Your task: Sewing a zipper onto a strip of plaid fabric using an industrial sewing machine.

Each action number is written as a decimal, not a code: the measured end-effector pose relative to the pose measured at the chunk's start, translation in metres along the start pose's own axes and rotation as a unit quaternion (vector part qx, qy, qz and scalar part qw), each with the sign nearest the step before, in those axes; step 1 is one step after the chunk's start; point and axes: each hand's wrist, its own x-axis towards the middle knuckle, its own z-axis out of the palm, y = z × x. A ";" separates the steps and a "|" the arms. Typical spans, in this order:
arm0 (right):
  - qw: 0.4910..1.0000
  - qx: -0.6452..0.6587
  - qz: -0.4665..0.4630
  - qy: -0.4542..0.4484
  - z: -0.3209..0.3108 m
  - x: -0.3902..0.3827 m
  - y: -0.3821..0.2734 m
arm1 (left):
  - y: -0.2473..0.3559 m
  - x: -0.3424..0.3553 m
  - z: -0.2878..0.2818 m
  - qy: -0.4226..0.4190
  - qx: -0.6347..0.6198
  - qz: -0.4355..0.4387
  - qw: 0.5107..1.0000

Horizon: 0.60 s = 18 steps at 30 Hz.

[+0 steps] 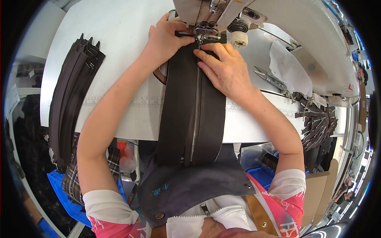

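Note:
A long dark brown fabric panel (180, 107) runs from the sewing machine's presser foot (205, 31) down over the table's front edge to my apron. A metal zipper (196, 99) lies lengthwise in it, its pull close to the foot. My left hand (168, 39) is closed at the panel's far left edge, thumb and index finger pinching dark material beside the foot. Just right of the zipper, my right hand (228, 65) has its fingertips drawn together on the panel, gripping it near the teeth. The exact fold under those fingertips is hidden.
Stacked dark strips (73, 95) hang over the table's left side. Thread snips (270, 77) and a white sheet (289, 65) lie right of my right hand. A bundle of dark pieces (318, 123) sits at the right edge. The machine head (301, 23) overhangs the far right.

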 end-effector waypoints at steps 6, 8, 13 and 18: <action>1.000 0.006 -0.003 0.010 0.002 0.000 -0.001 | -0.010 -0.009 0.007 0.127 0.047 0.107 0.985; 1.000 0.006 -0.002 0.010 0.002 0.000 0.000 | -0.006 -0.014 0.010 0.137 0.063 0.116 0.982; 1.000 0.002 0.002 0.009 0.001 0.000 0.000 | 0.001 -0.025 0.007 0.137 0.137 0.122 0.973; 1.000 0.001 0.005 0.003 0.001 -0.001 0.000 | -0.001 -0.014 0.003 0.136 0.173 0.135 0.966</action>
